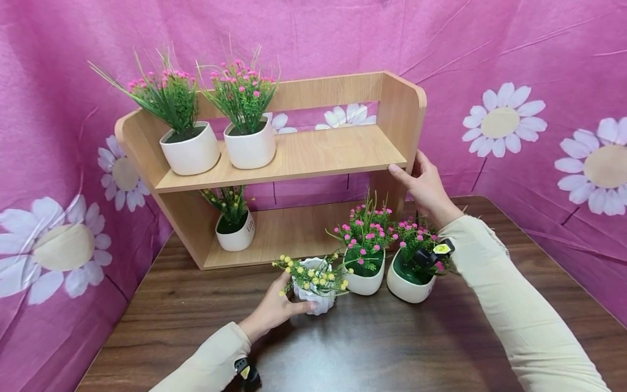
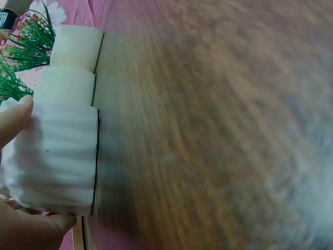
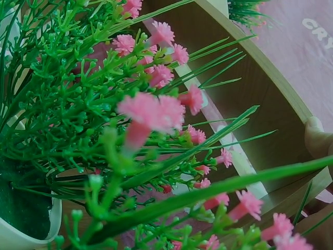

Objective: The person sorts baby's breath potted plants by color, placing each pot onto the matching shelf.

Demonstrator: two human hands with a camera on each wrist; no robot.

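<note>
My left hand [image 1: 274, 307] grips a white ridged flowerpot [image 1: 315, 301] with small yellow flowers, thumb on its near side and fingers round the left. In the left wrist view that pot [image 2: 57, 156] stands on the table between thumb and fingers. At the right end of a two-tier wooden shelf [image 1: 333, 149], my right hand [image 1: 428, 185] holds the side panel; its thumb lies on the upper board's front corner, and the other fingers are partly hidden behind. Pink flowers [image 3: 151, 114] cover much of the right wrist view, with the right thumb [image 3: 317, 135] at its edge.
Two pink-flowered pots [image 1: 364, 277] [image 1: 410, 283] stand on the dark wooden table [image 1: 343, 354] before the shelf's right half. Two more [image 1: 190, 149] [image 1: 250, 144] sit on the upper tier's left. A lettered white pot [image 1: 235, 233] is on the lower tier. Pink cloth [image 1: 313, 32] hangs behind.
</note>
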